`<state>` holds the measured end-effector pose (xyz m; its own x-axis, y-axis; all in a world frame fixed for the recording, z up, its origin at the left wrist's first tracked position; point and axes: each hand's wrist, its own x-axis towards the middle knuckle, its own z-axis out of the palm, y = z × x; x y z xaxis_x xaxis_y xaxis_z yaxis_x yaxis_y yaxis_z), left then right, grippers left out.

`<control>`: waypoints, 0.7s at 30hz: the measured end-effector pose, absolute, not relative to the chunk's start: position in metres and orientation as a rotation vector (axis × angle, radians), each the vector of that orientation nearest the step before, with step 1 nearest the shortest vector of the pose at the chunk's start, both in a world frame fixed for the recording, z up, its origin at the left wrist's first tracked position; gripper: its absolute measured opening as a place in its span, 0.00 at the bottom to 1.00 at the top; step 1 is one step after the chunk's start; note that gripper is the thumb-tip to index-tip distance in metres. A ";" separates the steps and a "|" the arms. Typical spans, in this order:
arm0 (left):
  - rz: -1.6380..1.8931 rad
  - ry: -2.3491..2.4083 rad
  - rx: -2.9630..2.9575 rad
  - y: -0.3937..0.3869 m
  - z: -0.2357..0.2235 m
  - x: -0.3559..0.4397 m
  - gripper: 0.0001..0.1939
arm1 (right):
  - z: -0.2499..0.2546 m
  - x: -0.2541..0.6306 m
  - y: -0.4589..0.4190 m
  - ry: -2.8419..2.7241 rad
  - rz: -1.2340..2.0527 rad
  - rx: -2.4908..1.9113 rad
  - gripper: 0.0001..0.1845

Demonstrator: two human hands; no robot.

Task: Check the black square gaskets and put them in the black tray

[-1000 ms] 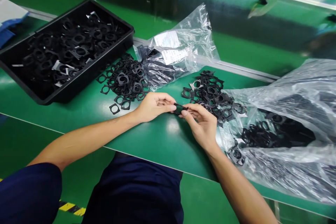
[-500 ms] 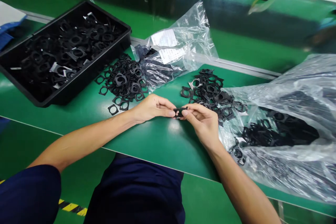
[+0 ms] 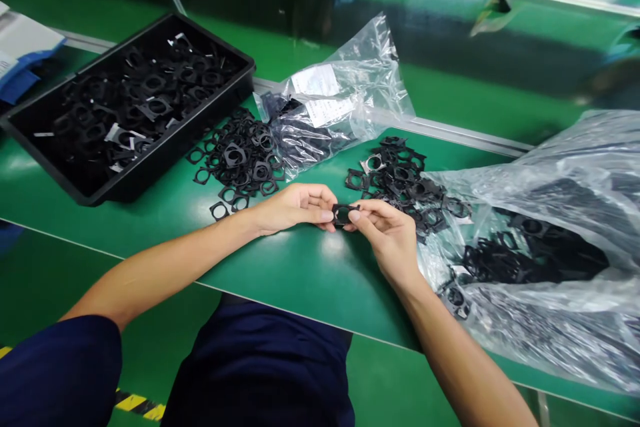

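Observation:
Between my two hands is a small black plastic frame (image 3: pixel 343 222) with a round hole. My left hand (image 3: pixel 300 208) pinches its left end with thumb and fingers. On the other end, my right hand (image 3: pixel 387 230) grips it the same way; the fingertips cover parts of both ends. Just beyond my right hand lies a loose pile of similar black frames (image 3: pixel 400 173), one of them with a pale face. Another pile of black frames (image 3: pixel 237 157) spreads beyond my left forearm.
A deep black bin (image 3: pixel 145 183) full of such frames stands at the left. Behind the piles lies a labelled clear bag (image 3: pixel 360 90) with dark parts. At the right, a large open plastic bag (image 3: pixel 550 320) holds more frames. The green table's front edge (image 3: pixel 280 313) runs before me.
The black frame has been tilted in my fingers, so its round hole now shows more openly. Both hands keep their hold; the whole view has shifted slightly.

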<state>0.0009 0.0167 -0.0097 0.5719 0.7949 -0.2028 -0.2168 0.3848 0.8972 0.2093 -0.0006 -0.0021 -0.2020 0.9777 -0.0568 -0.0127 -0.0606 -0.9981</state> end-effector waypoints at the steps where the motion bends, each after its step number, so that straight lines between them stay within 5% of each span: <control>1: 0.740 0.738 1.008 0.016 -0.010 0.001 0.17 | -0.003 0.209 -0.001 -1.343 1.366 -1.139 0.11; 9: 0.874 0.942 1.218 0.010 -0.010 0.007 0.13 | -0.005 0.210 -0.003 -1.587 1.062 -1.177 0.07; 21: 0.730 0.847 1.118 0.007 -0.010 0.009 0.15 | -0.007 0.208 -0.007 -1.516 1.063 -1.177 0.11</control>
